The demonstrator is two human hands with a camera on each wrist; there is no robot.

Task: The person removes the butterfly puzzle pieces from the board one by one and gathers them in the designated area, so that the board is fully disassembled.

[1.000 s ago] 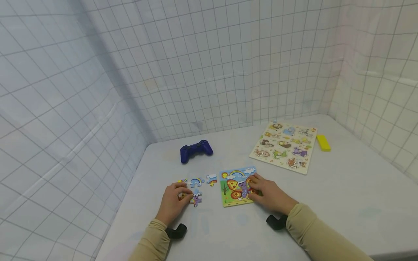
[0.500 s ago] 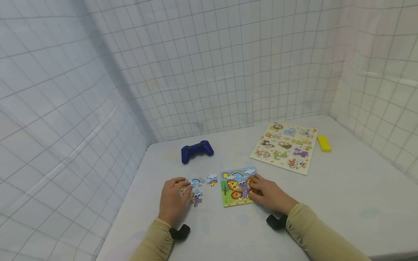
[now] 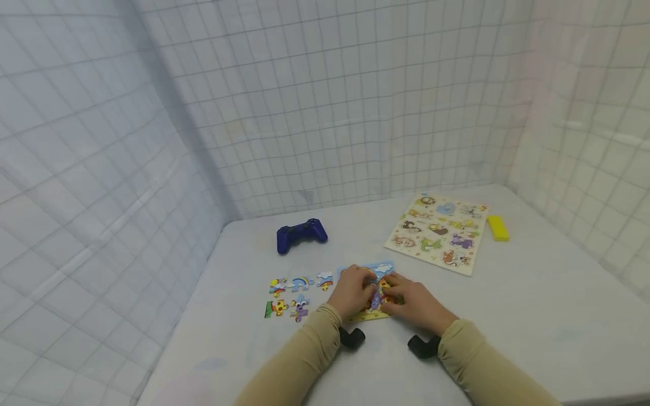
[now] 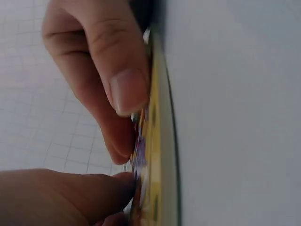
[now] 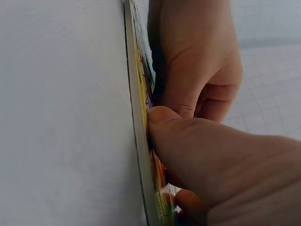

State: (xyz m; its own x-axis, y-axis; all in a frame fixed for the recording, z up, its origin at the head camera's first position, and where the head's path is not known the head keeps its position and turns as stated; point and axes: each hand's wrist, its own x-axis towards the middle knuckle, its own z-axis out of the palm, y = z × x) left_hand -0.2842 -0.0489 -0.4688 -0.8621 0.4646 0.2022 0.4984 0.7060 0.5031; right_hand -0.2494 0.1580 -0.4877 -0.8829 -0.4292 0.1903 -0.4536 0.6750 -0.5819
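Note:
A square butterfly jigsaw puzzle in its tray (image 3: 373, 316) lies on the table, its middle partly covered by both hands. My left hand (image 3: 350, 290) has bent fingers at the left half of the picture; in the left wrist view its thumb (image 4: 123, 182) is right at the surface. I cannot tell if it pinches a piece. My right hand (image 3: 418, 301) holds the right side of the puzzle with bent fingers; its thumb (image 5: 162, 114) sits near the front edge. Left of the tray lie loose pieces, among them a rainbow piece (image 3: 301, 283) and a purple butterfly-body piece (image 3: 300, 308).
A blue game controller (image 3: 302, 234) lies behind the loose pieces. At the back right is an animal puzzle board (image 3: 439, 232), with a yellow block (image 3: 498, 228) beside it. Grid-patterned white cloth (image 3: 315, 113) rises behind the table.
My left hand has left the loose pieces and moved right to the puzzle, uncovering a green-and-yellow piece and a sun piece. My right hand stays at the puzzle's right side.

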